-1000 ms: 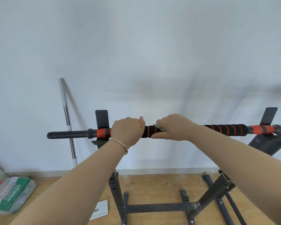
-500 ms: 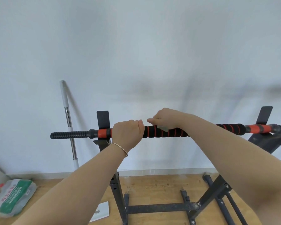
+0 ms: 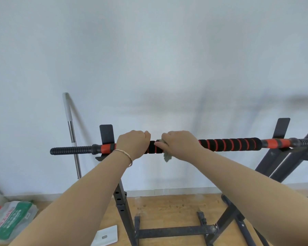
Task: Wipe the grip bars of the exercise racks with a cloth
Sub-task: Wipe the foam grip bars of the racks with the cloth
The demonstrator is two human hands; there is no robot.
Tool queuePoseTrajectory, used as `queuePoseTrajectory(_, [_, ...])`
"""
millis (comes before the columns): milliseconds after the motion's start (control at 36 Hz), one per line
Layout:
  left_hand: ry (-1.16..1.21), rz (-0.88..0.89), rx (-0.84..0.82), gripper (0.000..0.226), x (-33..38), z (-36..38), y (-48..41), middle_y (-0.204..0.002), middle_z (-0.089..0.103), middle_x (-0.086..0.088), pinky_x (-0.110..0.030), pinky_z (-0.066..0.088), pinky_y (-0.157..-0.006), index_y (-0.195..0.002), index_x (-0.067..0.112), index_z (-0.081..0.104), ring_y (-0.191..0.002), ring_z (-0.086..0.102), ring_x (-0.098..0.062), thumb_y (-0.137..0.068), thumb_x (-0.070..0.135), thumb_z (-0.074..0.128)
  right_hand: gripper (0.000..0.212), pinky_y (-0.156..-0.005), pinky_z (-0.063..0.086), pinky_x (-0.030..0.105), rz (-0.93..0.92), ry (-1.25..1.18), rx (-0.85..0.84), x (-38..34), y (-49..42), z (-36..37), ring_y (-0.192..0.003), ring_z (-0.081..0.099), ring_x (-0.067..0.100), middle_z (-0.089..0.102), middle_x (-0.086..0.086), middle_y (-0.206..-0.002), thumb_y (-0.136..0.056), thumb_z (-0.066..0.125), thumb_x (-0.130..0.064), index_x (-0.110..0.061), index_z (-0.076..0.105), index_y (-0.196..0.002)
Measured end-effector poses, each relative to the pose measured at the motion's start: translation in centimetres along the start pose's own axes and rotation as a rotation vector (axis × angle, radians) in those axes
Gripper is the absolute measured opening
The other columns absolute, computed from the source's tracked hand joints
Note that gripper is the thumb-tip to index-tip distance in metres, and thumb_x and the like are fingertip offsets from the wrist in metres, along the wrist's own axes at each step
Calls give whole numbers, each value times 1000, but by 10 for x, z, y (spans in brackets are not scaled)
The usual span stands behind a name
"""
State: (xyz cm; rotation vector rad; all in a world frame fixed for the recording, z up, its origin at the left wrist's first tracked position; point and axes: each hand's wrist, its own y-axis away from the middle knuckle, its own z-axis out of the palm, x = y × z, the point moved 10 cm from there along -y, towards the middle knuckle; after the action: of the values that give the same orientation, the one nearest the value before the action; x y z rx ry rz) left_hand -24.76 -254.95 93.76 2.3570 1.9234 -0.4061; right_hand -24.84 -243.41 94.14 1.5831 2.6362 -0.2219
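Two hands on the grip bar (image 3: 229, 144), which lies level across the rack (image 3: 121, 201), resting in its two upright cradle plates, left (image 3: 106, 134) and right (image 3: 281, 128). Bar has black foam with orange spiral stripes, orange collars at the cradles and ribbed black ends sticking out past them.

Left hand (image 3: 132, 143): fingers clenched over the top of the bar, just beside the left cradle, with a thin bracelet (image 3: 124, 154) on the wrist.

Right hand (image 3: 180, 144): just beside the left one, a short strip of foam showing between them. Fingers curl over the bar, pressing the cloth (image 3: 167, 157) onto the foam. The cloth is pale grey-green, mostly under the palm, with a scrap hanging below the bar.

Rack base crossbar sits on the wooden floor (image 3: 167, 206). A second dark frame (image 3: 292, 160) stands at the right edge. A white-and-metal pole (image 3: 71, 132) leans on the wall behind the bar's left end. A green-and-white bag (image 3: 12, 221) lies at the floor's left edge, a white plate (image 3: 106, 236) near the rack's foot.
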Motion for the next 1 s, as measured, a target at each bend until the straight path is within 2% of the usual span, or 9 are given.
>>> queuePoseTrajectory(56, [-59,2,34,31,3,-1,5,-80,49,-1,-32,40,-59,-122,12,44,-74,48,-26,-91,9,47,18,-56,49,36,-50,39,9,-7,-5,1,-65,57,26,41,-3,-66,-102,52,-33,-22,52,-89])
queuePoseTrajectory(139, [-77,-5,86,38,4,-3,7,-82,54,-2,-30,38,-57,-128,12,43,-69,47,-27,-91,12,50,39,-72,48,37,8,-25,-81,2,-22,0,-78,56,27,50,1,-67,-108,31,-37,-16,49,-80])
queuePoseTrajectory(222, [-34,14,277,21,9,-18,18,-52,39,0,-23,29,-46,-84,10,58,-44,34,-21,-69,7,73,63,-83,49,37,42,-28,-245,4,-40,9,-86,61,24,66,4,-79,-106,23,-46,-14,68,-75])
queuePoseTrajectory(306, [39,8,391,25,8,-22,31,-43,41,-2,-21,26,-44,-61,11,52,-35,30,-18,-58,6,75,61,-81,48,35,143,-62,-320,22,-53,18,-95,62,25,69,8,-97,-104,32,-54,-9,72,-100])
queuePoseTrajectory(472, [47,-28,281,19,4,-18,29,-66,48,-1,-27,35,-49,-90,13,51,-53,45,-21,-76,10,64,56,-65,56,30,343,-693,63,62,-31,-28,-65,71,27,73,4,-68,-104,35,-48,-8,69,-83])
queuePoseTrajectory(639, [70,-10,153,32,11,-28,0,-68,39,1,-29,40,-57,-116,12,44,-72,47,-26,-86,2,45,29,-74,49,35,1,52,-22,23,17,-13,-80,58,21,62,-3,-89,-105,38,-45,-22,52,-93])
queuePoseTrajectory(722, [24,97,25,29,28,-14,-7,-69,35,0,-31,39,-59,-115,11,45,-74,47,-28,-87,2,45,45,-72,48,35,4,86,0,24,16,-5,-76,58,19,59,-3,-83,-102,33,-58,-20,52,-87])
queuePoseTrajectory(861, [-78,101,71,51,30,-8,-3,-84,55,-3,-30,39,-59,-140,13,36,-73,47,-27,-91,8,47,16,-66,45,36,110,-20,-30,34,-3,-5,-74,51,26,44,-2,-70,-107,38,-30,-23,47,-96])
queuePoseTrajectory(1000, [-78,124,132,39,34,-11,1,-73,45,-1,-28,40,-58,-129,12,42,-68,48,-27,-90,6,43,52,-64,35,32,149,-25,-163,35,-22,-4,-77,50,22,53,1,-69,-108,24,-42,-17,57,-76])
